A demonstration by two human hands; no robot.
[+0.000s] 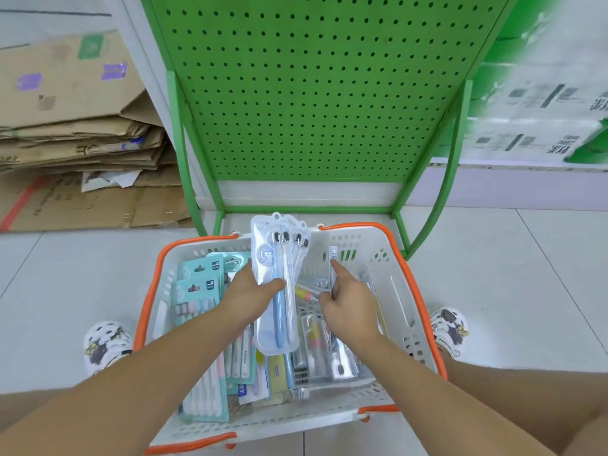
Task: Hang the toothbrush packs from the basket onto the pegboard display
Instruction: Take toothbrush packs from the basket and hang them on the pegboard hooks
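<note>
Left grip [255,292] clasps toothbrush pack [279,281], upright | right grip [345,304] pinches clear pack [332,268]

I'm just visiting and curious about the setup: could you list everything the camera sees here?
Pegboard: one, green, upright behind the basket, no packs on it.
Basket: one, white with orange handles, on the floor between the feet.
Clear packs: a few held together, toothbrushes inside, raised over the basket.
Teal packs: several, left side of the basket.
Other packs: many, mixed colours, basket middle and right; count unclear.
Cardboard: flattened brown stack, on the floor at left.
Boxes: white and green, stacked at right, blurred.
Shoes: two, white, patterned, either side of the basket.
Left hand: holds the clear packs.
Right hand: grips a clear pack in the basket.
</note>
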